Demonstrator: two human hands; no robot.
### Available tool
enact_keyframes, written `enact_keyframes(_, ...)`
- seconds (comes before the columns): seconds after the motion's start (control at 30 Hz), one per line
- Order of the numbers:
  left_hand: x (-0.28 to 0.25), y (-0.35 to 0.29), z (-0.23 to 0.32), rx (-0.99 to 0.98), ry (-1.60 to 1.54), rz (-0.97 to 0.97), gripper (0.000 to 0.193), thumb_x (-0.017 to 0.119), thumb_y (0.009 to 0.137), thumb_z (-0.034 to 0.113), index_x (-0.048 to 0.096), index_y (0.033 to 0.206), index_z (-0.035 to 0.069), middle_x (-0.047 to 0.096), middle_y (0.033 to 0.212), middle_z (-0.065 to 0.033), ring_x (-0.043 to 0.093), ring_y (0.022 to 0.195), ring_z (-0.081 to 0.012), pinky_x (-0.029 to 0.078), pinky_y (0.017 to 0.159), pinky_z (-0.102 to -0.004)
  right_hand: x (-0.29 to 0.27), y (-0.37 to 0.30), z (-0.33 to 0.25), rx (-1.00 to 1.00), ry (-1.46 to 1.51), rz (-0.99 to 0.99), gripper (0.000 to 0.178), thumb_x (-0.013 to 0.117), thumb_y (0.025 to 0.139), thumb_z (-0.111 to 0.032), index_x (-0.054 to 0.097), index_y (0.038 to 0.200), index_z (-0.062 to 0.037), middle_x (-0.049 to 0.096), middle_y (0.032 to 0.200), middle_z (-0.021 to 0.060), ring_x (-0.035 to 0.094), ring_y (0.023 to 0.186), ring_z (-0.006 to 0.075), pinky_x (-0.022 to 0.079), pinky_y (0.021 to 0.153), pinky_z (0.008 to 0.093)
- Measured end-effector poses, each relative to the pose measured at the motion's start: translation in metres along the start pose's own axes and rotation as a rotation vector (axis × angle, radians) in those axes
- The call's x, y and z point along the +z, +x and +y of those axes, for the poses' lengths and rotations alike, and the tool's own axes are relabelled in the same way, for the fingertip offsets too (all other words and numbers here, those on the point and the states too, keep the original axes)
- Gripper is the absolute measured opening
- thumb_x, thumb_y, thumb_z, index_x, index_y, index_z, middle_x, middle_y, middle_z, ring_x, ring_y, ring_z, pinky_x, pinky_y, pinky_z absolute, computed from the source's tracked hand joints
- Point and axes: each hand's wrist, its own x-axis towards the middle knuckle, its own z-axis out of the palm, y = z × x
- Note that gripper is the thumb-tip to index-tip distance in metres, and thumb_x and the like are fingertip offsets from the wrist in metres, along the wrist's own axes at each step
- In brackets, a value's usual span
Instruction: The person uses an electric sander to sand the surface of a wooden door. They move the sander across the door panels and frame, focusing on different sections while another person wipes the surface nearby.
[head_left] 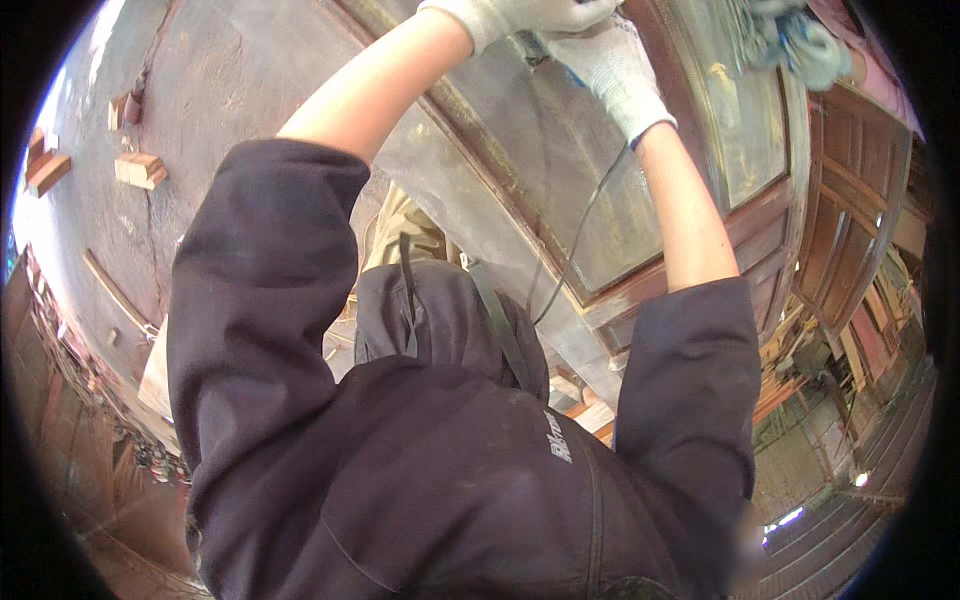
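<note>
The panelled wooden door (585,190) lies below and around both hands, running from the upper middle toward the lower right. Its recessed panels are dull grey-green with cloudy, uneven patches; the mouldings are brown, with paler, yellowish wear along the edges. A second panel to the right shows a light ochre mark near its top.

The left hand (520,14) and right hand (608,66), both in white knitted gloves, meet at the upper edge, the left overlapping the right. Their fingers are partly cut off, so whether either is closed on anything cannot be told. A small dark object (532,48) shows between them; its kind is hard to make out. A thin dark cord (590,215) hangs from beside the right wrist across the panel; its lower end is hidden behind the person's clothing.

The door's near edge runs diagonally beside a pale grey strip. A stretch of panel lies between the right hand and the lower rail, crossed by the cord. At the right, a co-worker's gloved hand (815,52) rests near the door's far side, limiting room there.
</note>
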Motion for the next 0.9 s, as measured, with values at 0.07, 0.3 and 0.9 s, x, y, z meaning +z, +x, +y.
enact_keyframes(0.07, 0.007, -0.007, 0.008, 0.001, -0.025, -0.053, 0.029, 0.068, 0.072, 0.041, 0.066, 0.062, 0.014, 0.064, 0.066, -0.0088, 0.064, 0.071, -0.0304, 0.048, 0.069, -0.0461, 0.015, -0.014, 0.017, -0.084, -0.056, -0.006, 0.049, 0.073, 0.079, -0.042, 0.064, 0.118, -0.0131, 0.070, 0.109, 0.0153, 0.066, 0.104, 0.0295, 0.052, 0.088, 0.0419)
enact_keyframes(0.3, 0.057, -0.042, 0.137, 0.124, -0.238, -0.343, 0.037, 0.062, 0.082, 0.047, 0.071, 0.079, 0.011, 0.067, 0.077, -0.0105, 0.066, 0.073, -0.0281, 0.052, 0.071, -0.0408, 0.011, -0.186, 0.102, -0.016, 0.127, 0.026, 0.065, 0.073, 0.087, -0.023, 0.045, 0.143, -0.0057, 0.055, 0.139, 0.0148, 0.054, 0.126, 0.0257, 0.043, 0.106, 0.0378)
enact_keyframes(0.9, 0.096, -0.131, 0.246, 0.293, -0.230, -0.201, 0.024, 0.061, 0.076, 0.028, 0.068, 0.085, 0.007, 0.066, 0.089, -0.0077, 0.062, 0.091, -0.0291, 0.045, 0.096, -0.0512, 0.012, -0.353, 0.105, 0.359, 0.121, -0.221, 0.078, 0.081, 0.078, -0.018, 0.042, 0.146, -0.0086, 0.051, 0.143, 0.0124, 0.047, 0.133, 0.0254, 0.036, 0.114, 0.0398)
